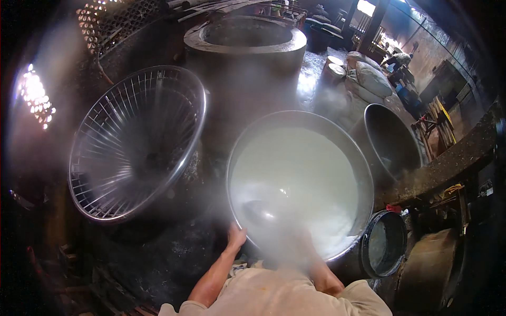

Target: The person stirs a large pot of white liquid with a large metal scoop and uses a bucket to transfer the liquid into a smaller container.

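A wide metal pan (pixel 363 163) full of steaming white liquid (pixel 300 168) stands right in front of me. My left hand (pixel 236 236) grips the pan's near left rim. A dark rounded scoop (pixel 258 211) shows dimly in the liquid just beyond that hand. My right forearm (pixel 322 276) reaches over the near rim, but thick steam hides the right hand, so what it holds cannot be made out.
A large round wire basket (pixel 137 142) leans at the left. A big round concrete vat (pixel 245 39) stands behind. A dark empty pan (pixel 392 139) and a black bucket (pixel 385 243) sit at the right. Stuffed sacks (pixel 371 79) and another person (pixel 399 59) are far back.
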Motion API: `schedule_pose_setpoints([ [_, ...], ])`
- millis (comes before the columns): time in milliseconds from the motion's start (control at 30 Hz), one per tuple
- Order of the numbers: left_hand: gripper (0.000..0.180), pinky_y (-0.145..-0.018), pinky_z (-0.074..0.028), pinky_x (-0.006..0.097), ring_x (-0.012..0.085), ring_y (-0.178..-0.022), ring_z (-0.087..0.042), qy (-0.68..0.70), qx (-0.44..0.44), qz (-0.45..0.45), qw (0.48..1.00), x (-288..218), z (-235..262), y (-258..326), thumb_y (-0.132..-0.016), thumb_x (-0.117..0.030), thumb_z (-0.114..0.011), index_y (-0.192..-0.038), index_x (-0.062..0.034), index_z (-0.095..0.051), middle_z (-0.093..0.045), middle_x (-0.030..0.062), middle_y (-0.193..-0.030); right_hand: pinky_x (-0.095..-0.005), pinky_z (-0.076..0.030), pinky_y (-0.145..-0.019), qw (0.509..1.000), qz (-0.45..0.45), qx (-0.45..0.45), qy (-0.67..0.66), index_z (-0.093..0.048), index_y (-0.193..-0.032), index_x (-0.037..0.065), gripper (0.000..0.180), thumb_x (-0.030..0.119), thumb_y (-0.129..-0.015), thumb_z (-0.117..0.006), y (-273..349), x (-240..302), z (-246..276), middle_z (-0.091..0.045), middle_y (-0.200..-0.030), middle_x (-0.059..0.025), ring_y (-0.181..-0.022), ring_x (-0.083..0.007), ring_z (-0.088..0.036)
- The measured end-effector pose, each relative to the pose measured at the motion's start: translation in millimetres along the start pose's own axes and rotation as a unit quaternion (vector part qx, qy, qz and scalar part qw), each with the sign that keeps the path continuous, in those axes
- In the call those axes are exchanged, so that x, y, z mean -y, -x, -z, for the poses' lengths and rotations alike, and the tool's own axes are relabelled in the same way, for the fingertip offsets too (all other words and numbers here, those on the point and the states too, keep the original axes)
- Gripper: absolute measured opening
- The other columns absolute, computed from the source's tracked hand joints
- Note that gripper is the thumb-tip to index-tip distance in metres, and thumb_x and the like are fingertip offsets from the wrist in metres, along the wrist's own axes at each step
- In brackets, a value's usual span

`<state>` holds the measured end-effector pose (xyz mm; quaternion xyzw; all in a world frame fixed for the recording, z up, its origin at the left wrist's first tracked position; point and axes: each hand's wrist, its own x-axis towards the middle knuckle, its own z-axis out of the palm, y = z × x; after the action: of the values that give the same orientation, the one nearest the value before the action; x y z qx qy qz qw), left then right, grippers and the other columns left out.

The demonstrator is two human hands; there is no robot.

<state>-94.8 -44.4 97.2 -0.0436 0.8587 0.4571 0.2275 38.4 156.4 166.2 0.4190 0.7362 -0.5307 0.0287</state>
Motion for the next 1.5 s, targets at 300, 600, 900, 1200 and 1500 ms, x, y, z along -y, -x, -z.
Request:
schedule_pose_setpoints([
  [300, 0.037, -0.073, -0.043, 0.042, 0.0376, -0.084, -0.055, 0.005, 0.014, -0.077, 0.997, 15.5, 1.0, -7.0, -0.068, -0.023, -0.055, -0.092, 0.0042, -0.05, -0.056, 0.0249, -0.085, -0.0284, -0.044, -0.038, 0.988, 0.127, 0.009, 0.086, -0.053, -0.099, 0.0, 0.038, 0.011, -0.064, -0.06, -19.5, 90.3, 30.6, -0.055, -0.061, -0.0105, -0.045, -0.0155, -0.053],
  [600, 0.04, -0.077, -0.039, 0.04, 0.0388, -0.09, -0.051, -0.022, 0.062, -0.027, 0.997, 1.2, 4.6, -4.3, -0.071, -0.019, -0.06, -0.098, 0.0055, -0.044, -0.052, 0.0253, -0.095, -0.0419, -0.045, -0.071, 0.904, 0.235, -0.146, 0.326, -0.054, -0.091, 0.002, 0.029, 0.016, -0.065, -0.057, -180.1, 72.7, -4.5, -0.059, -0.084, -0.0181, -0.081, -0.0347, -0.055],
  [900, 0.046, -0.081, -0.039, 0.04, 0.0375, -0.092, -0.051, 0.009, 0.056, -0.042, 0.997, 18.1, -6.8, -9.7, -0.069, -0.023, -0.058, -0.103, 0.0037, -0.044, -0.053, 0.0246, -0.096, -0.0403, -0.046, -0.071, 0.94, 0.123, -0.053, 0.315, -0.059, -0.085, 0.002, 0.024, 0.018, -0.066, -0.059, -160.8, -43.0, 30.2, -0.059, -0.088, -0.0169, -0.085, -0.0315, -0.056],
  [1200, 0.047, -0.085, -0.035, 0.038, 0.0332, -0.1, -0.046, -0.007, 0.021, 0.007, 1.0, 38.3, -16.1, -13.7, -0.07, -0.021, -0.056, -0.107, 0.005, -0.041, -0.046, 0.0237, -0.106, -0.0416, -0.046, -0.071, 0.927, 0.139, -0.083, 0.337, -0.057, -0.084, 0.002, 0.027, 0.022, -0.066, -0.06, -112.6, -146.4, 75.9, -0.059, -0.085, -0.0187, -0.082, -0.0344, -0.056],
  [1500, 0.044, -0.085, -0.035, 0.036, 0.0303, -0.102, -0.044, 0.013, -0.042, 0.007, 0.999, 16.3, -21.2, 5.7, -0.071, -0.012, -0.052, -0.108, 0.0074, -0.039, -0.046, 0.023, -0.108, -0.0413, -0.042, -0.075, 0.924, 0.053, -0.035, 0.378, -0.055, -0.089, 0.002, 0.03, 0.017, -0.063, -0.056, -1.4, -100.6, 195.8, -0.057, -0.088, -0.0208, -0.083, -0.0349, -0.054],
])
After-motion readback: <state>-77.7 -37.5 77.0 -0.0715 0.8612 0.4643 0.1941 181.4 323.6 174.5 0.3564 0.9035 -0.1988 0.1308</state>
